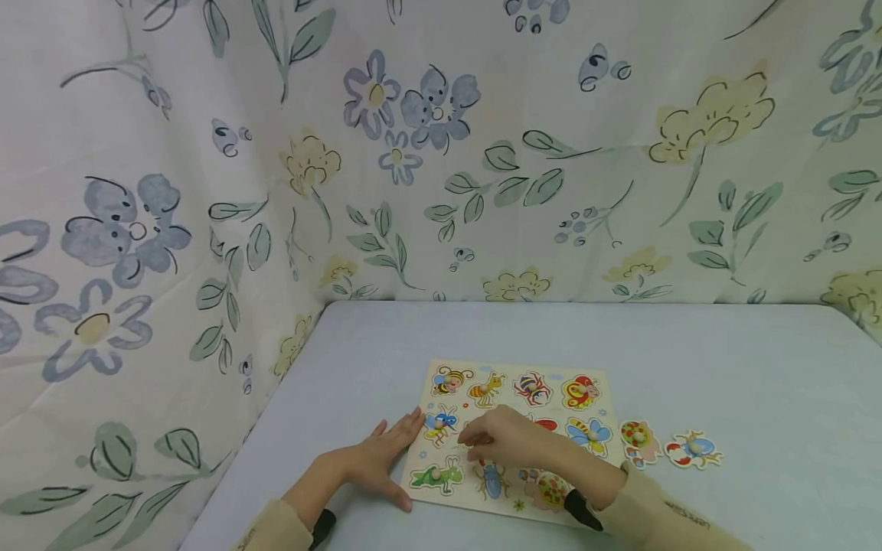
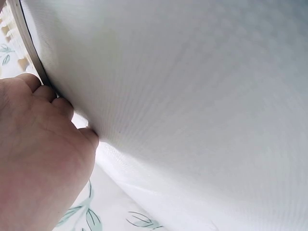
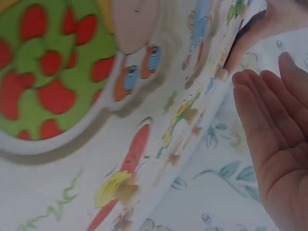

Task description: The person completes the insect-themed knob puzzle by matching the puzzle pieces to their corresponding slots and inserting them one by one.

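A wooden insect puzzle board [image 1: 511, 505] lies on the table, its knobbed pieces set in rows. My left hand [image 1: 379, 459] rests at the board's left side with fingers spread, its fingertips against the edge in the left wrist view. My right hand [image 1: 510, 440] hovers over the middle of the board. In the right wrist view its fingers [image 3: 262, 115] are fairly straight and nothing shows between them. The recesses with a printed snail [image 1: 551, 490] and blue beetle [image 1: 491, 480] are uncovered. Beside them sits a green grasshopper piece [image 1: 437, 476].
Off the board's right side lie a loose snail piece [image 1: 637, 440] and a loose blue beetle piece [image 1: 694, 449]. The pale table [image 1: 758, 367] is backed by a flower-printed curtain [image 1: 482, 191], which also hangs along the left.
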`<state>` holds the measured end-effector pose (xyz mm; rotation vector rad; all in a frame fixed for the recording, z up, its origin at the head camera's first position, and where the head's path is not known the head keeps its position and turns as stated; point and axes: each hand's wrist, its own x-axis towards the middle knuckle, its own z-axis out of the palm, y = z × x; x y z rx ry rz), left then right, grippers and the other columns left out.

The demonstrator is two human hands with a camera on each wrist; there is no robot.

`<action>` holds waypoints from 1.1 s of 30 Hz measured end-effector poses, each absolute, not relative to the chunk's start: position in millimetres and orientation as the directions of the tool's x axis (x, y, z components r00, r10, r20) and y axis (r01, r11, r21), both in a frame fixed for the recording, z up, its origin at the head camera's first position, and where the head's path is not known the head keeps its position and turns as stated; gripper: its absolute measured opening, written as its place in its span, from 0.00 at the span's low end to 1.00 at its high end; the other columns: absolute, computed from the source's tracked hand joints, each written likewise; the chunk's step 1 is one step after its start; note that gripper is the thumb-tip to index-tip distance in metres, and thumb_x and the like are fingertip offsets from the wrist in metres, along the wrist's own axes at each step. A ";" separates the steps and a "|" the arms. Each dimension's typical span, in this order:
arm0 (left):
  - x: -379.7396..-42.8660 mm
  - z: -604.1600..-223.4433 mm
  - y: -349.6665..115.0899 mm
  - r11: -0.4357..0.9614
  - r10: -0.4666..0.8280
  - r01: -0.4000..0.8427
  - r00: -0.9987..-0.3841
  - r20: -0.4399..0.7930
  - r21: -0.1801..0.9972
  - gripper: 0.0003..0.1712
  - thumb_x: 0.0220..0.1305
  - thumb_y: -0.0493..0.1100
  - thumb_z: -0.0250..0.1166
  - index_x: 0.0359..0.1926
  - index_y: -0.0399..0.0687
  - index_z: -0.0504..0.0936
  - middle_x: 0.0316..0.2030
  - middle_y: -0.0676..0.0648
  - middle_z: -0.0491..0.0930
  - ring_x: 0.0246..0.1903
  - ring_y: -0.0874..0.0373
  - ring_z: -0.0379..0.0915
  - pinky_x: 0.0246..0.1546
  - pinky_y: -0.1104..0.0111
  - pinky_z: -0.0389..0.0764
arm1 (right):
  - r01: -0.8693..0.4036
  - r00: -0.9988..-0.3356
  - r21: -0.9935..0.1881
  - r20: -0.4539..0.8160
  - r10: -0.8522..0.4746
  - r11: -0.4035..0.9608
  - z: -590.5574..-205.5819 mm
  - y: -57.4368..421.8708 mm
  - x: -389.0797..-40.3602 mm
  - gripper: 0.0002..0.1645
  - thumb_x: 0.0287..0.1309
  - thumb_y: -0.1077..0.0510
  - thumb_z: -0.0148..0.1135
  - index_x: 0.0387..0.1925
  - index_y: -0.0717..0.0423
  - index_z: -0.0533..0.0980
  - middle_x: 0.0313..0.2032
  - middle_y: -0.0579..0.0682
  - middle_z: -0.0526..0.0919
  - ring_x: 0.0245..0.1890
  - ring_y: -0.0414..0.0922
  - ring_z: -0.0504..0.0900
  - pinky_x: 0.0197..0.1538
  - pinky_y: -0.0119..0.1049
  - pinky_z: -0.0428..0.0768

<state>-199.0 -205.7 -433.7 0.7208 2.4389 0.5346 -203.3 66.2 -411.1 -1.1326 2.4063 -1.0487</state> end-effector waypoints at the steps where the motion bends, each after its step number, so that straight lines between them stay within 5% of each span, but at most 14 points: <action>1: -198.9 -434.0 -205.6 0.778 0.590 0.378 -0.714 -0.377 0.501 0.72 0.43 0.57 0.79 0.77 0.43 0.40 0.77 0.43 0.35 0.75 0.46 0.33 0.71 0.46 0.33 | -0.545 -0.656 -0.722 0.051 -0.753 0.427 -412.7 68.5 -203.3 0.12 0.58 0.63 0.67 0.43 0.65 0.83 0.39 0.53 0.88 0.36 0.34 0.85 0.39 0.23 0.81; 33: -198.8 -433.8 -203.9 0.789 0.576 0.367 -0.720 -0.386 0.492 0.73 0.42 0.57 0.79 0.77 0.43 0.39 0.77 0.44 0.36 0.75 0.47 0.33 0.72 0.47 0.32 | -0.454 -0.780 -0.766 0.097 -0.618 0.454 -416.7 168.1 -195.7 0.14 0.53 0.63 0.70 0.42 0.66 0.84 0.39 0.56 0.87 0.39 0.47 0.87 0.38 0.30 0.84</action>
